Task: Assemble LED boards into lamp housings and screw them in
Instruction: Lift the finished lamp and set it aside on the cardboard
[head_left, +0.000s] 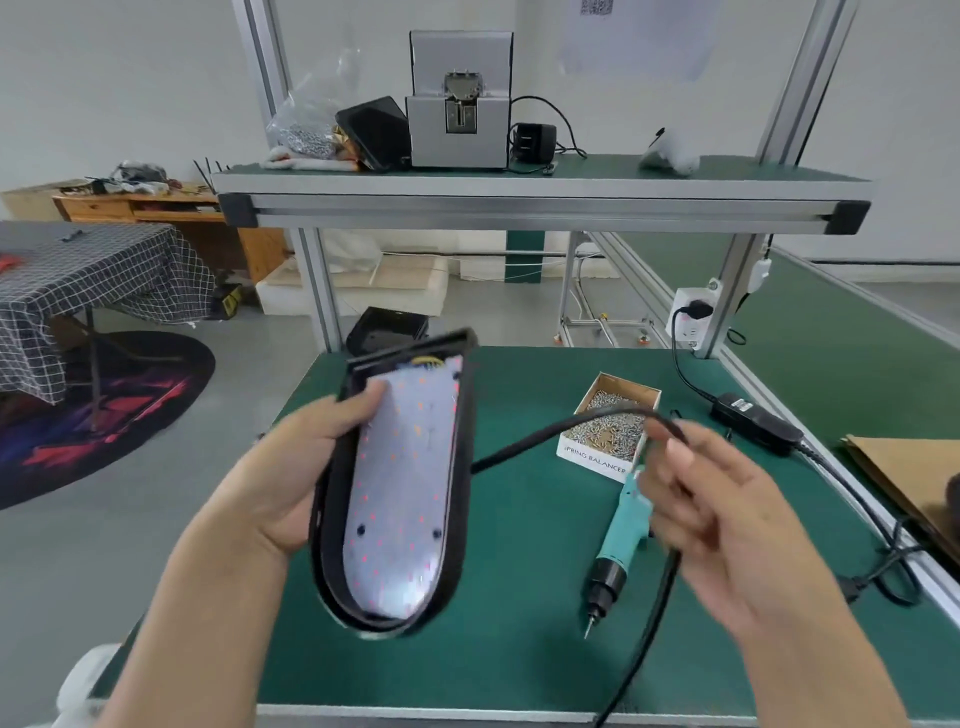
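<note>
At centre frame the left hand (306, 467) grips a black housing (457, 467), held above the table (519, 649), thumb on the white LED board (400, 493) seated inside it. To the right, the right hand (727, 525) curls its fingers around a black cable (545, 434); motion blur hides how tightly. Behind that hand a cardboard box (592, 460) holds loose screws (605, 428). A teal screwdriver (621, 540) lies on the table beside the box. On the shelf (519, 184) at upper centre stands a grey screw feeder (457, 124).
</note>
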